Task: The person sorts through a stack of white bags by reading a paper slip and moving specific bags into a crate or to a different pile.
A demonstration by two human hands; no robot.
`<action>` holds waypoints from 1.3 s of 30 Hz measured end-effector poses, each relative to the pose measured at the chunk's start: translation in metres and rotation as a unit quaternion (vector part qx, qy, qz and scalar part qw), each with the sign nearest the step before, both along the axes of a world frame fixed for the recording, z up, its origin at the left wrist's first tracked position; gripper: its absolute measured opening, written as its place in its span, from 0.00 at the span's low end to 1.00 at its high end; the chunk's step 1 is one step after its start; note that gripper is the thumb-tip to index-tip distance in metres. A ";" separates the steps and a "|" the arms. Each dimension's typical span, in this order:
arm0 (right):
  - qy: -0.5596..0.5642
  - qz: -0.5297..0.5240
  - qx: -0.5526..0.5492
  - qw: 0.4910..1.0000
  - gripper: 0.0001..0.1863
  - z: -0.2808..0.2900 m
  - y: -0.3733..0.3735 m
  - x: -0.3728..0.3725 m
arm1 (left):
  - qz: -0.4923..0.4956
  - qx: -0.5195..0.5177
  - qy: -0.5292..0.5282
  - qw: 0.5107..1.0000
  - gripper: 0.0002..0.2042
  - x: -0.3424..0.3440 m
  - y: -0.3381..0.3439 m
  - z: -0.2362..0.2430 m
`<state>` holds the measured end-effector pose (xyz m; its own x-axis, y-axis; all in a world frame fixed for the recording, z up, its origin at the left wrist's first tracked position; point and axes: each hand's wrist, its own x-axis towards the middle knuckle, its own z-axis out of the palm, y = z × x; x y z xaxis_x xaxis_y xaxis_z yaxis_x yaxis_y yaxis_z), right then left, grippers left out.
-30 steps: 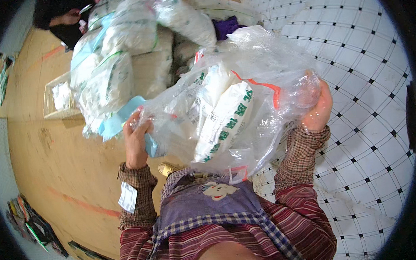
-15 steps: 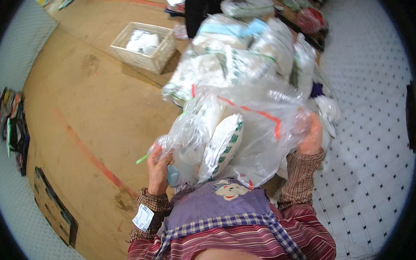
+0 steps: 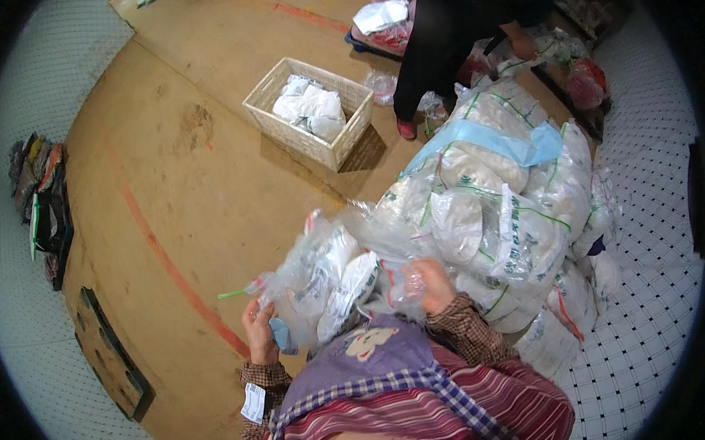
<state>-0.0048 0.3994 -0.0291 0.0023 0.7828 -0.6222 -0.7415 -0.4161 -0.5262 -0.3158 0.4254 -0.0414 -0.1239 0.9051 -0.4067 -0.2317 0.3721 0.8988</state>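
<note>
A large clear plastic bag (image 3: pixel 290 284) hangs bunched in front of my apron, with white packages (image 3: pixel 348 293) inside it. My left hand (image 3: pixel 259 332) is closed on the bag's left edge, close to a green strip (image 3: pixel 231 294). A small blue piece (image 3: pixel 280 334) shows beside that hand's fingers. On the other side, my right hand (image 3: pixel 436 285) grips a gathered part of the plastic. The bag's lower end is hidden by my apron.
Full clear bags of white packages (image 3: pixel 518 236) are heaped to the right and ahead. Beyond stand a cream crate (image 3: pixel 265 118) holding white packages and a person in dark clothes (image 3: pixel 439 47). At left are a wooden board (image 3: pixel 107 356) and a stack of fabrics (image 3: pixel 46 194).
My right hand has moved left, closer to my left hand. The bag, spread wide before, is now drawn narrower. The view has shifted, showing more of the heap and the other person.
</note>
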 end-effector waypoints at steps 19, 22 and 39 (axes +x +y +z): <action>-0.139 -0.159 -0.157 0.965 0.03 -0.029 0.415 -0.022 | -0.325 -0.038 0.065 0.943 0.11 0.024 0.485 -0.107; -0.163 -0.229 -0.172 0.944 0.05 -0.036 0.468 -0.011 | -0.404 0.071 0.134 0.902 0.11 0.061 0.544 -0.126; -0.280 -0.211 -0.113 0.930 0.11 -0.105 0.591 0.108 | -0.537 -0.034 0.309 0.784 0.23 0.188 0.723 -0.184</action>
